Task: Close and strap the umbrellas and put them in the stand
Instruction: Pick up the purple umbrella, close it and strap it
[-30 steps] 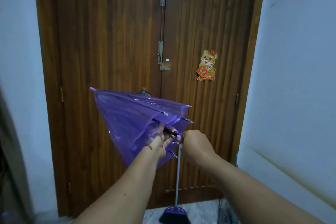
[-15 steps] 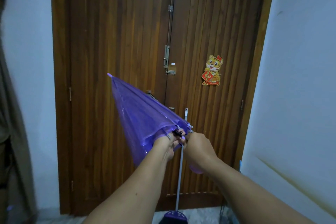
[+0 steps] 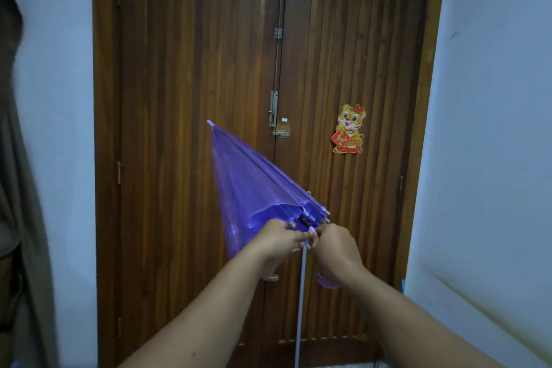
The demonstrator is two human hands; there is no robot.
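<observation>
One translucent purple plastic umbrella (image 3: 254, 188) is held in mid-air before the brown wooden double door (image 3: 191, 128), collapsed, tip up-left, rib ends bunched at the hands. Left hand (image 3: 277, 240) is closed around the gathered canopy edge; right hand (image 3: 336, 248) is closed on the shaft near the curved purple handle (image 3: 327, 281). Judged light; film soft and slippery, ribs thin and bendable. Best hold: shaft and bundled rib tips, not loose film. No stand visible.

Both forearms bare, no sleeves; left hand (image 3: 276, 240) nails pale-painted.
</observation>
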